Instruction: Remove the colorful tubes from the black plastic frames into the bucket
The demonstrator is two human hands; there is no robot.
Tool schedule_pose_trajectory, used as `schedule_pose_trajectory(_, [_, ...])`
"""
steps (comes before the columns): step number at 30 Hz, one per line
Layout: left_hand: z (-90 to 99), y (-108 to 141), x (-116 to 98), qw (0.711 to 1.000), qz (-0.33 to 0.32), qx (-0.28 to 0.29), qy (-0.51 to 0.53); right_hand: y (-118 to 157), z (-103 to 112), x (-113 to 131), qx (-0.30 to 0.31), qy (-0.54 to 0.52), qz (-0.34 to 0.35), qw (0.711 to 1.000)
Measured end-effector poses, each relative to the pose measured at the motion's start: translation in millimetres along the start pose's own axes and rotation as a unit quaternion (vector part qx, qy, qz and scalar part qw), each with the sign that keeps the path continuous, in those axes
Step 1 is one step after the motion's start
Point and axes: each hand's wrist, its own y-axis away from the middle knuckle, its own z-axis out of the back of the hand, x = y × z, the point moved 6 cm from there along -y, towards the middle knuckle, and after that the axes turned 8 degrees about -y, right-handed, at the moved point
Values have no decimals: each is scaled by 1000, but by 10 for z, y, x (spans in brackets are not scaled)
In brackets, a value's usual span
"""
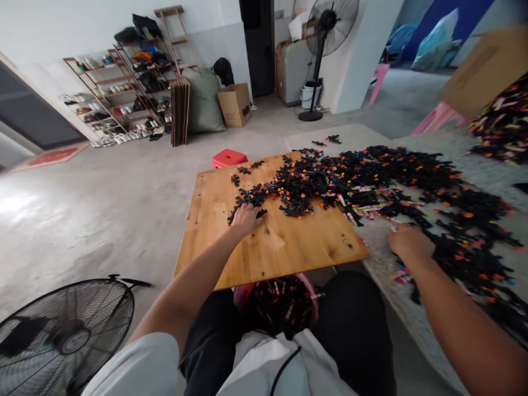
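My left hand [246, 219] rests over the near left end of a heap of small black plastic pieces [297, 184] that look like toy guns with orange and blue tips. Its fingers are spread over the pieces, and one black piece lies by the thumb. Out to the right, my right hand [410, 242] is closed low on the stone-like tabletop [391, 275], beside more black pieces. A pinkish bit shows at its fingertips; what it holds is mostly hidden. Slim colourful printed sticks [371, 210] lie between the hands, among the black pieces.
The heap spreads from a wooden board [231, 258] onto the tabletop. Between my knees stands a pink tub [311, 297] filled with similar pieces. A floor fan [74, 335] is at lower left, a red stool [229, 158] behind the board. A carton [487, 66] stands at far right.
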Motion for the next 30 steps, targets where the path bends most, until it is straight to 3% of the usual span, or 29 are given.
schedule_pose_trajectory(3, [48,18,-72,999,-22,-25,-4,216,-45,224,12,15,-20,1000])
schedule_pose_trajectory(6, [133,127,-311,995,-82,-61,10,673,-208,753,91,-121,21,988])
schedule_pose_trajectory(8, [230,266,-570,980,-162,-109,43,1047,-346,1193,174,-273,45,945])
schedule_pose_trajectory(10, [350,431,-824,955,-237,-160,82,1362,-462,1539,224,-393,17,892])
schedule_pose_trajectory(13, [508,610,-1092,929,-284,-192,139,1640,-586,1890,271,-503,-1,821])
schedule_pose_trajectory(15, [599,658,-1177,924,-274,-194,185,1724,-644,1997,299,-517,0,802])
schedule_pose_trajectory(19, [729,693,-1235,924,-248,-175,232,1778,-669,2056,319,-511,12,798])
schedule_pose_trajectory(25, [795,742,-1325,953,-268,-104,96,1792,-619,2096,322,-555,-4,767])
schedule_pose_trajectory(30, [803,735,-1340,956,-267,-107,60,1790,-640,2044,315,-567,-29,761])
